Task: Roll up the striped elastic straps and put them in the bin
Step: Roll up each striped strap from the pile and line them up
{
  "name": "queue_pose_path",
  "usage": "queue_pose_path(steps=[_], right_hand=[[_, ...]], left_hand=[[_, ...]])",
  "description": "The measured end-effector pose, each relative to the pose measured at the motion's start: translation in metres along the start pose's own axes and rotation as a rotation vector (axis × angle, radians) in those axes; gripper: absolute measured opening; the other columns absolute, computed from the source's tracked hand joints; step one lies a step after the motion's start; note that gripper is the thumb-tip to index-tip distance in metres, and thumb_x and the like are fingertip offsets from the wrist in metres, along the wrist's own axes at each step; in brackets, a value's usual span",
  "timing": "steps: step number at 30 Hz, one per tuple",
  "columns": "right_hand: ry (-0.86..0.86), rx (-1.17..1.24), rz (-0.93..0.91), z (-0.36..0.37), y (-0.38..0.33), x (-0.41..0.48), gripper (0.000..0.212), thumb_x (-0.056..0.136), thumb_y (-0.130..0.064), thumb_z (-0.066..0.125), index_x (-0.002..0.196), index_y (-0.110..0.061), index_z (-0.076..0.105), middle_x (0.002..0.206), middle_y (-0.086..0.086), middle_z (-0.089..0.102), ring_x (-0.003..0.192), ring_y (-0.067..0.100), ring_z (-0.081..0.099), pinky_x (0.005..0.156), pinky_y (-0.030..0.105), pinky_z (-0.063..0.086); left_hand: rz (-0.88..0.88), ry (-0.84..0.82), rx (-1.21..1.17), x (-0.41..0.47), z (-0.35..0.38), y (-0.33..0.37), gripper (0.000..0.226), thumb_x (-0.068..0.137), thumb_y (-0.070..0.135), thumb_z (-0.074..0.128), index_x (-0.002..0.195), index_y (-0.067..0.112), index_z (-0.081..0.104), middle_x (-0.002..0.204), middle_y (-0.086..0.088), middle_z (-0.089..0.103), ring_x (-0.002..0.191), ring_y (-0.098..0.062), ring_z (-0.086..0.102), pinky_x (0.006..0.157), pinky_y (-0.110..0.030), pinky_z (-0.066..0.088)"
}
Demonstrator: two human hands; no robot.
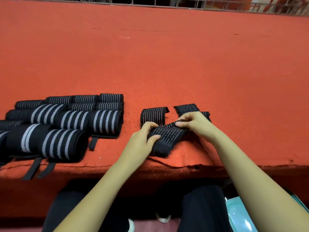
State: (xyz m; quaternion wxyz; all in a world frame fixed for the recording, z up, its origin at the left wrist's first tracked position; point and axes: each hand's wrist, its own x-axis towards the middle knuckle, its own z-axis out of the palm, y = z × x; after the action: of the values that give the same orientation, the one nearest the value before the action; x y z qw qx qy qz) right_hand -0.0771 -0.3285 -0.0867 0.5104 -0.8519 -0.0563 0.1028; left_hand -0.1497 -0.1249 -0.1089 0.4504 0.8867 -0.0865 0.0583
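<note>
Both hands grip one strap (168,133): left hand (142,139) clamps its near end, right hand (194,122) pinches farther up, length running away rightward.

We count roughly a dozen rolled straps (107,122) packed in rows on the left of the table (167,64) — the ones at the picture's left edge are cut off, so we cannot fix the exact number. Three loose black tabs (93,143) stick out from under the nearest rolls. To the right we see about three flat, unrolled strap pieces (154,114) — how they join beneath the two hands, left hand (142,139) and right hand (194,122), we cannot tell — plus one teal object (240,213) at the lower right.
</note>
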Motion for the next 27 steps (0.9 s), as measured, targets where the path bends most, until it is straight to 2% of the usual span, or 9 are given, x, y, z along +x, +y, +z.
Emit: queue_pose_path(steps=[5,11,13,16,20,22,23,25,27], right_hand=[[0.367,0.505,-0.029,-0.011,-0.013,-0.003,0.017,0.096,-0.004,0.053,0.083,-0.014,0.055,0.079,0.003,0.059,0.068,0.012,0.061,0.056,0.019,0.053],[0.278,0.556,-0.026,0.002,-0.037,-0.022,0.014,0.096,-0.011,0.056,0.083,-0.013,0.051,0.074,0.006,0.063,0.052,0.011,0.063,0.047,0.026,0.053],[0.231,0.604,-0.044,0.008,-0.048,-0.026,0.016,0.095,-0.016,0.056,0.081,-0.013,0.053,0.074,0.005,0.066,0.058,0.015,0.066,0.051,0.028,0.055],[0.061,0.602,-0.059,0.015,-0.065,-0.033,0.036,0.098,-0.032,0.048,0.092,-0.003,0.067,0.091,0.007,0.073,0.079,0.022,0.070,0.060,0.029,0.057],[0.139,0.495,-0.142,0.021,-0.077,-0.039,0.026,0.098,-0.022,0.051,0.093,-0.004,0.069,0.092,0.007,0.069,0.083,0.017,0.066,0.065,0.026,0.057],[0.234,0.328,-0.238,0.016,-0.079,-0.044,0.006,0.092,-0.016,0.063,0.097,-0.014,0.065,0.096,0.000,0.065,0.090,0.011,0.062,0.078,0.025,0.054],[0.234,0.250,-0.267,0.013,-0.082,-0.047,0.015,0.089,-0.018,0.067,0.104,-0.017,0.063,0.104,-0.003,0.065,0.099,0.009,0.060,0.087,0.025,0.050],[0.110,0.208,-0.264,0.010,-0.090,-0.055,0.019,0.089,-0.020,0.068,0.107,-0.019,0.064,0.110,-0.006,0.067,0.103,0.000,0.061,0.092,0.019,0.047],[-0.066,0.259,-0.271,0.014,-0.108,-0.073,0.013,0.092,-0.017,0.063,0.104,-0.016,0.067,0.099,-0.005,0.071,0.089,0.001,0.066,0.080,0.019,0.054]], left_hand=[[-0.060,-0.026,0.111,0.000,-0.002,-0.005,0.038,0.096,0.024,0.057,0.131,0.018,0.045,0.094,-0.005,0.057,0.099,-0.031,0.060,0.082,-0.035,0.038],[0.163,0.234,0.151,0.007,-0.008,0.018,0.039,0.094,0.031,0.058,0.130,0.017,0.056,0.117,0.000,0.051,0.111,-0.020,0.050,0.101,-0.030,0.038],[0.187,0.202,0.065,0.012,-0.009,0.038,0.042,0.094,0.034,0.059,0.132,0.018,0.056,0.117,0.002,0.053,0.107,-0.017,0.055,0.097,-0.036,0.045],[0.174,0.180,0.032,0.020,-0.007,0.058,0.046,0.091,0.035,0.062,0.133,0.017,0.055,0.121,0.000,0.059,0.111,-0.014,0.055,0.097,-0.025,0.041],[0.212,0.280,-0.061,0.023,-0.029,0.068,0.021,0.094,0.008,0.055,0.109,0.010,0.070,0.103,-0.003,0.071,0.096,-0.012,0.062,0.080,-0.013,0.040],[0.196,0.270,-0.110,0.018,-0.042,0.072,0.020,0.095,0.008,0.054,0.106,0.011,0.070,0.100,-0.001,0.070,0.092,-0.008,0.060,0.082,-0.014,0.041],[0.179,0.258,-0.146,0.015,-0.050,0.075,0.018,0.096,0.010,0.054,0.103,0.014,0.070,0.098,0.001,0.069,0.092,-0.010,0.060,0.084,-0.020,0.043],[0.135,0.229,-0.292,0.011,-0.063,0.081,0.016,0.096,0.014,0.055,0.093,0.023,0.068,0.087,0.009,0.069,0.085,-0.010,0.062,0.083,-0.033,0.048],[0.128,0.250,-0.399,0.002,-0.081,0.092,0.016,0.095,0.015,0.058,0.089,0.025,0.068,0.083,0.012,0.070,0.080,-0.006,0.062,0.081,-0.033,0.051]])
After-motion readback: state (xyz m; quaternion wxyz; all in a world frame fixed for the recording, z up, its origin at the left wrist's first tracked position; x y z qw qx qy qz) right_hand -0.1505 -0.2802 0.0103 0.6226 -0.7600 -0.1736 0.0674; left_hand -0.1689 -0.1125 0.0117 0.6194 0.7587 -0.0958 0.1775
